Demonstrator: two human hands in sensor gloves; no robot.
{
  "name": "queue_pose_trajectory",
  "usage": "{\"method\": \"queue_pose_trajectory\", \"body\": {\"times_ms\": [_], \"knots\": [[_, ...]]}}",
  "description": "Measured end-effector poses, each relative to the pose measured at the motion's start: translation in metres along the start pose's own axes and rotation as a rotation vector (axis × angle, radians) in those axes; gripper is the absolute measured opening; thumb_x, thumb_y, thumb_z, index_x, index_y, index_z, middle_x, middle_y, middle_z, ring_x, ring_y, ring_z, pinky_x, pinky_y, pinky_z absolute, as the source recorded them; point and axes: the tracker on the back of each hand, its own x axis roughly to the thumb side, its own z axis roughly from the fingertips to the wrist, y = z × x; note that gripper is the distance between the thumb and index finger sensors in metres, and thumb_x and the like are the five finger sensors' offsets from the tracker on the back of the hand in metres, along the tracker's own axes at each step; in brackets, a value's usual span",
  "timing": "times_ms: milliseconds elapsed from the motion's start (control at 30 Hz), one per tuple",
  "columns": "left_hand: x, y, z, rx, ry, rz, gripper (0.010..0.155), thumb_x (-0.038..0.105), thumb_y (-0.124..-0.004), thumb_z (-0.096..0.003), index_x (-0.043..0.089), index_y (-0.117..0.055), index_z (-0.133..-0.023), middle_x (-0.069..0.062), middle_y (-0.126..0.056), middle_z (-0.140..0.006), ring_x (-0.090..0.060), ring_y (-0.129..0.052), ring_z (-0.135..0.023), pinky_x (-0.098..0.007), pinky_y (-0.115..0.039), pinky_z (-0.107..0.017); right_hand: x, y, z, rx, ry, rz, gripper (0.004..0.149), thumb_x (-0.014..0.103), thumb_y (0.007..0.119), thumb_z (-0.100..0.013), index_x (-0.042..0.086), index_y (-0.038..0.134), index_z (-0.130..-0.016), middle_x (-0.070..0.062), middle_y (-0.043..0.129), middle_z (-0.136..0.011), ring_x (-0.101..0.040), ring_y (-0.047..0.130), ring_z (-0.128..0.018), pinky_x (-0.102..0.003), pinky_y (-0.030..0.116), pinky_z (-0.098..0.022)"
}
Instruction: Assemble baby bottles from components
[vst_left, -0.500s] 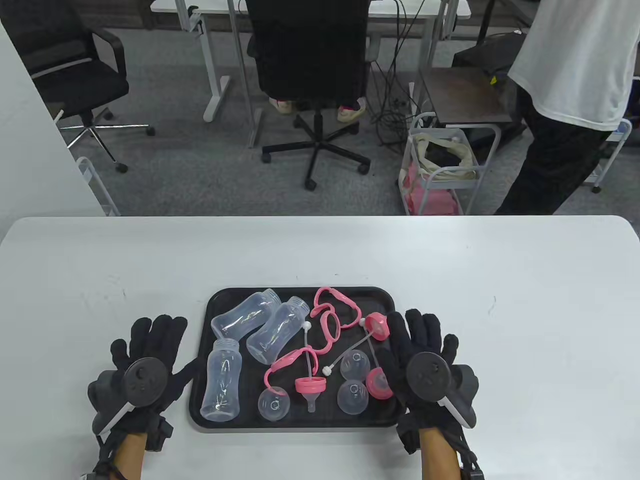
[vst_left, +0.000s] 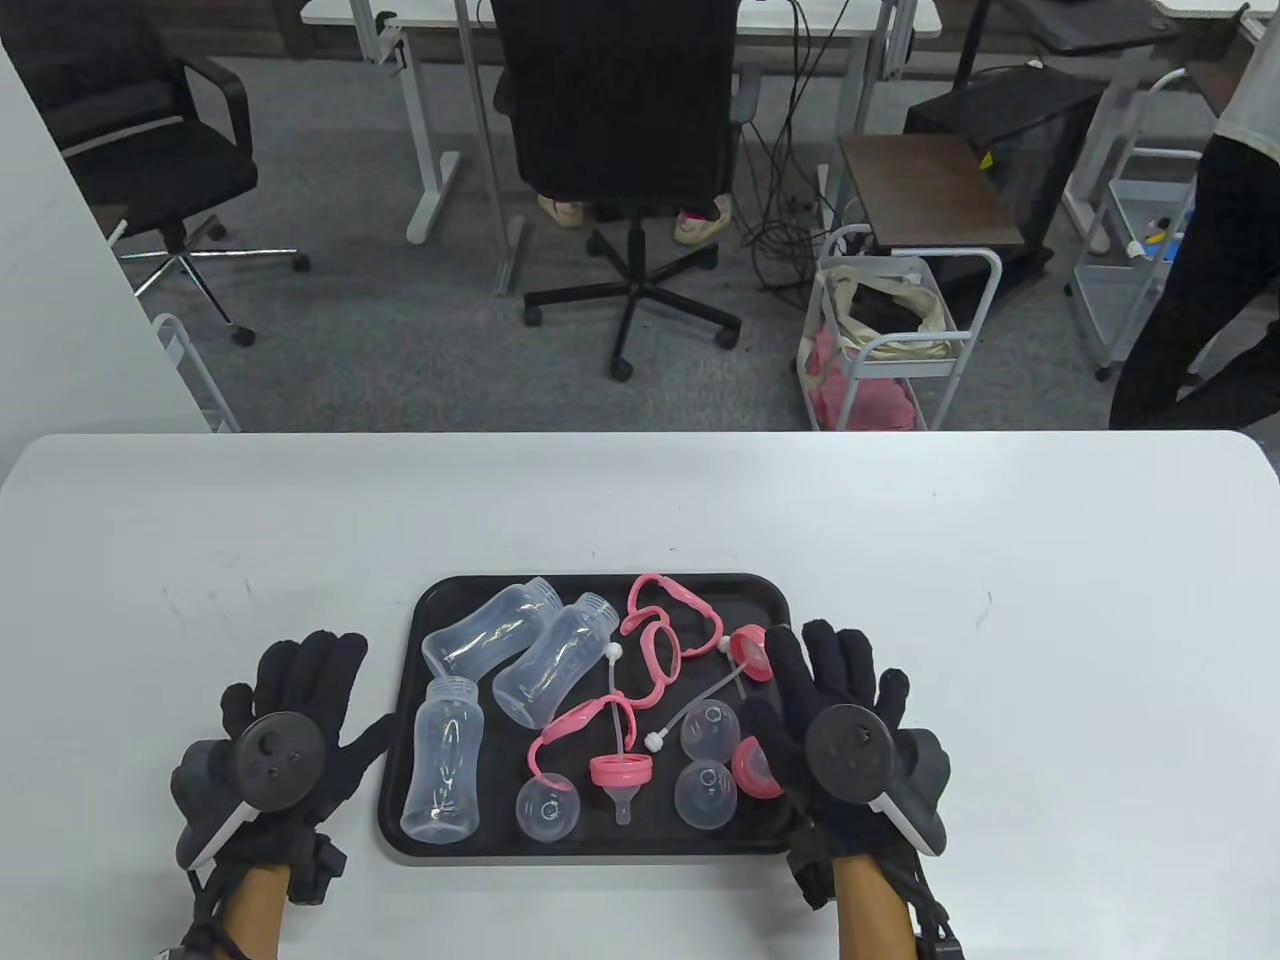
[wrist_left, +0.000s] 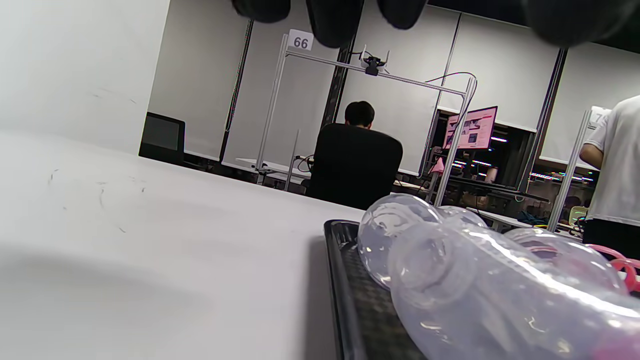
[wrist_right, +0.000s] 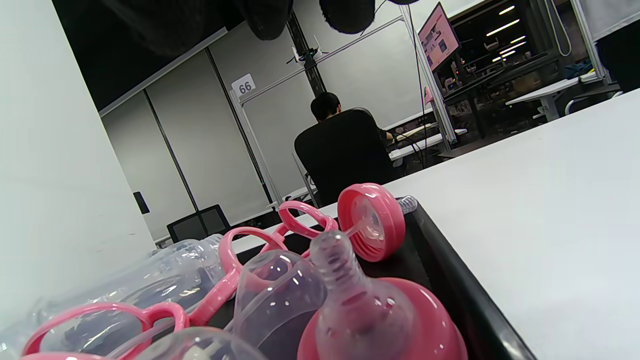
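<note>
Three clear plastic bottles (vst_left: 441, 760) lie just right of the released left grip (vst_left: 290, 720); nearest one's long axis points away.

A black tray (vst_left: 425, 850) sits on the white table (vst_left: 640, 500). It holds three clear bottles (vst_left: 442, 760), pink handle rings (vst_left: 660, 620), pink collars with nipples (vst_left: 620, 775), clear caps (vst_left: 548, 808) and straws. The left hand (vst_left: 290, 730) lies flat beside the tray's left edge. The right hand (vst_left: 835, 720) lies with straight fingers over the right edge.

White table (vst_left: 640, 500) — black tray (vst_left: 600, 850)
</note>
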Motion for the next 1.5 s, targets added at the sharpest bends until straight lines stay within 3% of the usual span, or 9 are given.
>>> {"method": "queue_pose_trajectory", "body": {"times_ms": [267,467,833,1200,1500], "knots": [[0.013,-0.007,-0.004,-0.082,0.009,0.194,0.094,0.075,-0.067,-0.0491,0.03,-0.028,-0.121,-0.005,-0.041,-0.125,-0.036,-0.057,-0.113,-0.065,-0.053,-0.079,0.001,0.002,-0.001,0.002,-0.022,-0.011,0.068,0.059,0.065,-0.058,0.034,0.04,-0.116,-0.008,0.033,-0.125,-0.041,0.024,-0.114,-0.072,0.019,-0.075],[0.035,-0.016,-0.006,-0.204,0.074,0.159,0.105,0.075,-0.068,-0.0508,0.009,-0.024,-0.119,-0.016,-0.057,-0.115,-0.032,-0.079,-0.095,-0.055,-0.069,-0.072,0.003,0.003,-0.001,-0.001,-0.036,-0.021,0.068,0.059,0.065,-0.058,0.033,0.04,-0.116,-0.009,0.033,-0.125,-0.041,0.024,-0.114,-0.073,0.019,-0.075],[0.064,-0.05,-0.012,-0.411,0.164,-0.057,0.118,0.079,-0.069,-0.0496,-0.005,-0.017,-0.115,-0.023,-0.061,-0.11,-0.035,-0.083,-0.087,-0.056,-0.072,-0.067,0.006,0.003,-0.001,0.016,-0.038,-0.037,0.068,0.059,0.065,-0.058,0.033,0.041,-0.116,-0.009,0.033,-0.125,-0.041,0.025,-0.114,-0.072,0.021,-0.075],[0.069,-0.073,-0.015,-0.539,0.238,-0.094,0.118,0.076,-0.071,-0.0522,-0.009,-0.018,-0.114,-0.024,-0.069,-0.105,-0.034,-0.091,-0.078,-0.052,-0.078,-0.061,0.005,0.002,-0.001,0.015,-0.037,-0.045,0.067,0.058,0.065,-0.058,0.032,0.042,-0.116,-0.01,0.033,-0.125,-0.041,0.027,-0.114,-0.072,0.021,-0.075],[0.055,-0.061,-0.016,-0.556,0.239,0.055,0.112,0.073,-0.073,-0.0543,-0.007,-0.023,-0.115,-0.021,-0.078,-0.101,-0.033,-0.098,-0.074,-0.049,-0.083,-0.057,0.002,-0.001,0.0,0.005,-0.021,-0.067,0.068,0.057,0.065,-0.058,0.031,0.041,-0.116,-0.01,0.034,-0.125,-0.042,0.028,-0.114,-0.073,0.021,-0.075]]}}
